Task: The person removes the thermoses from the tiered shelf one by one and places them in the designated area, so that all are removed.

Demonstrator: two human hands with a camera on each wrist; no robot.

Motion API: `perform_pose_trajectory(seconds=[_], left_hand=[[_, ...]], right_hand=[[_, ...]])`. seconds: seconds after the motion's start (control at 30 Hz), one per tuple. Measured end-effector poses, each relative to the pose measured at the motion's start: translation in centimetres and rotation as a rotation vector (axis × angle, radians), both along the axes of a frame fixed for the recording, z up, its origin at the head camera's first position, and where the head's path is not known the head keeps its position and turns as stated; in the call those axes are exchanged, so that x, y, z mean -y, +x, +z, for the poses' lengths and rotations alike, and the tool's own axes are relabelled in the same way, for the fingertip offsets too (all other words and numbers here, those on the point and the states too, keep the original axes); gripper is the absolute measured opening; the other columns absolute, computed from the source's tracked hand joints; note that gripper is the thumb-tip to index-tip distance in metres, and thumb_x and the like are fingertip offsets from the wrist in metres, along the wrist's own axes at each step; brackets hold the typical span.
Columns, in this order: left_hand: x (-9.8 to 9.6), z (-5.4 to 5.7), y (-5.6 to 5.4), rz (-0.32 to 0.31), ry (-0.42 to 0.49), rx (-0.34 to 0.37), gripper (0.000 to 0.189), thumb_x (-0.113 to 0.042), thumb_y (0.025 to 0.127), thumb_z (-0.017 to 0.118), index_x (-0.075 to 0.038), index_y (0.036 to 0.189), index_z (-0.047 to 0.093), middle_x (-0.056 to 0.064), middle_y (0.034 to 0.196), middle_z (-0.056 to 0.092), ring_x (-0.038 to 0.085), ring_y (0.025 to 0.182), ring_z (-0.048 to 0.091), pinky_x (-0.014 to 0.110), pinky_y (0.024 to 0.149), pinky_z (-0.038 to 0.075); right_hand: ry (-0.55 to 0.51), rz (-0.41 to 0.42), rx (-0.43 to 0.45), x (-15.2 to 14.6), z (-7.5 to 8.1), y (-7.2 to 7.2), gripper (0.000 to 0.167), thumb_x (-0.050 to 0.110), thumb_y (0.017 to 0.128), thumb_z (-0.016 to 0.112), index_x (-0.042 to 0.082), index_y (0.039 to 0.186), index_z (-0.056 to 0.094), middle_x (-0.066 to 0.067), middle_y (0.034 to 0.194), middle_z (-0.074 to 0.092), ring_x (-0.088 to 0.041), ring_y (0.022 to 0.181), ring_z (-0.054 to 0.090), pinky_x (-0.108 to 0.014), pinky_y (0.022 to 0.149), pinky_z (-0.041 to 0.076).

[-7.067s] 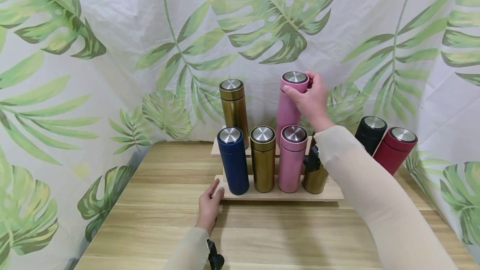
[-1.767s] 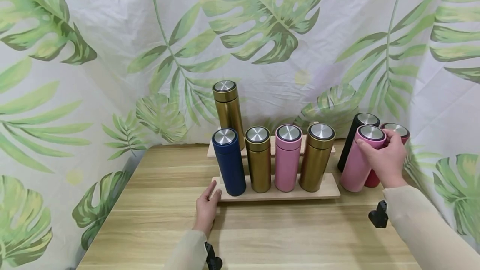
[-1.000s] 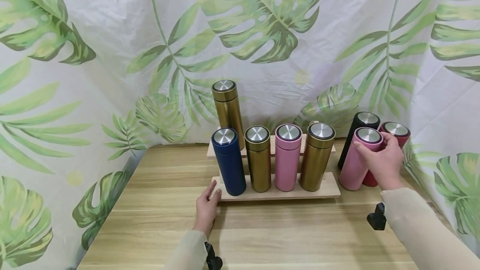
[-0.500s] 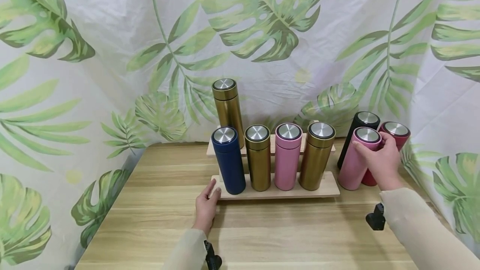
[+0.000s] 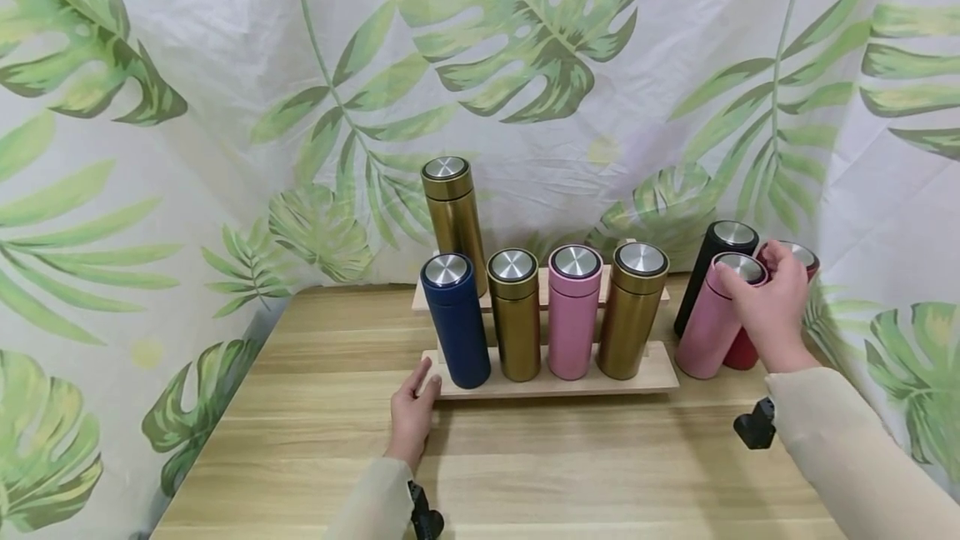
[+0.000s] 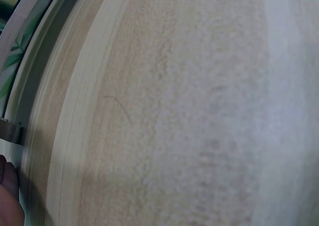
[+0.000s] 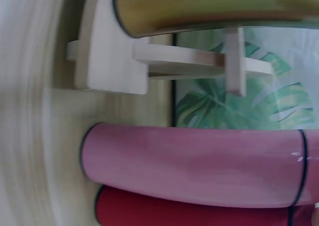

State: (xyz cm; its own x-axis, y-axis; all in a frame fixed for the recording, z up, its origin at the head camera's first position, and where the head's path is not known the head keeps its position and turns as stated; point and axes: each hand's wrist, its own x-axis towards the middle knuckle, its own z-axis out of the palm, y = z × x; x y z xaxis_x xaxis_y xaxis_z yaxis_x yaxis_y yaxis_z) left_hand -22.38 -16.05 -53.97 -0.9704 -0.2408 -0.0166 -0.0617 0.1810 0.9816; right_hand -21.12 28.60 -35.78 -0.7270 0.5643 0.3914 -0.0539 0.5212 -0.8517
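Observation:
My left hand (image 5: 412, 417) rests at the left front corner of the two-tier wooden stand (image 5: 555, 390), fingers touching its edge. On the lower tier stand a navy vacuum flask (image 5: 462, 332), two gold flasks (image 5: 517, 332) (image 5: 628, 332) and a pink flask (image 5: 572, 327). Another gold flask (image 5: 457, 227) is upright on the upper tier's left end. My right hand (image 5: 776, 307) hovers at the lid of a second pink flask (image 5: 708, 327), thumb over the lid and fingers behind, loosely spread. That flask stands on the table, right of the stand.
Behind the second pink flask are a black flask (image 5: 701, 282) and a red flask (image 5: 741, 352), partly hidden. The wooden table (image 5: 315, 440) reaches back to a leaf-print cloth (image 5: 525, 90). In the right wrist view, the pink flask (image 7: 189, 163) lies close against the red one (image 7: 164, 208).
The second pink flask went from the upper tier to the table at right. Just now my right hand loosened and rose slightly from its lid. My left hand stayed put.

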Motion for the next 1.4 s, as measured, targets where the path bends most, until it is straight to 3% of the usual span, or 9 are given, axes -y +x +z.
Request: perform_pose_trajectory(seconds=[0.07,0.23,0.37,0.5,0.6,1.03,1.4], left_hand=[[0.0,0.0,0.0,0.001,-0.001,-0.002,0.045,-0.02,0.09,0.061,-0.01,0.132,0.052,0.002,0.138,0.049,0.022,0.134,0.033,0.037,0.109,0.031],[0.0,-0.2,0.1,-0.004,-0.005,0.002,0.046,-0.022,0.09,0.06,-0.01,0.133,0.051,0.002,0.139,0.048,0.022,0.135,0.033,0.039,0.109,0.03],[0.0,-0.2,0.1,-0.005,0.001,0.004,0.046,-0.022,0.091,0.06,-0.01,0.134,0.05,0.003,0.139,0.047,0.023,0.135,0.032,0.039,0.11,0.029],[0.0,-0.1,0.1,0.002,0.005,0.001,0.045,-0.021,0.091,0.06,-0.009,0.133,0.05,0.003,0.139,0.048,0.023,0.135,0.033,0.039,0.11,0.03],[-0.1,-0.1,0.1,0.012,0.003,-0.007,0.045,-0.02,0.09,0.061,-0.008,0.132,0.051,0.005,0.138,0.049,0.023,0.134,0.034,0.039,0.109,0.031],[0.0,-0.1,0.1,0.009,-0.011,-0.015,0.045,-0.021,0.09,0.06,-0.009,0.133,0.051,0.004,0.138,0.049,0.024,0.134,0.034,0.039,0.109,0.031],[0.0,-0.1,0.0,-0.007,-0.007,-0.005,0.046,-0.021,0.091,0.06,-0.009,0.134,0.049,0.004,0.14,0.047,0.023,0.135,0.032,0.039,0.109,0.03]], right_hand=[[-0.036,0.017,0.015,0.0,0.7,0.1,0.066,0.019,0.079,0.066,-0.002,0.135,0.04,-0.017,0.13,0.045,-0.028,0.117,0.041,-0.037,0.103,0.032],[-0.091,0.062,0.041,0.3,2.3,0.1,0.067,0.026,0.084,0.062,0.006,0.141,0.034,-0.013,0.137,0.042,-0.026,0.123,0.04,-0.034,0.107,0.031],[-0.109,0.113,0.027,0.8,3.9,-0.1,0.065,0.032,0.086,0.06,0.01,0.142,0.033,-0.006,0.131,0.043,-0.02,0.122,0.04,-0.03,0.107,0.031],[-0.118,0.164,-0.043,1.5,5.4,-0.6,0.061,0.028,0.087,0.061,0.01,0.14,0.036,0.009,0.115,0.044,-0.012,0.114,0.043,-0.027,0.104,0.034],[-0.124,0.191,-0.094,2.2,6.5,-0.9,0.059,0.025,0.086,0.061,0.008,0.138,0.038,0.013,0.107,0.045,-0.006,0.106,0.045,-0.026,0.101,0.037],[-0.192,0.305,-0.191,6.1,10.2,-2.0,0.055,0.016,0.083,0.064,0.003,0.132,0.044,0.011,0.101,0.049,-0.003,0.097,0.047,-0.023,0.094,0.041],[-0.169,0.425,-0.23,10.1,11.4,-2.7,0.052,0.013,0.082,0.065,-0.001,0.129,0.047,0.008,0.099,0.05,-0.005,0.095,0.048,-0.023,0.091,0.042]])
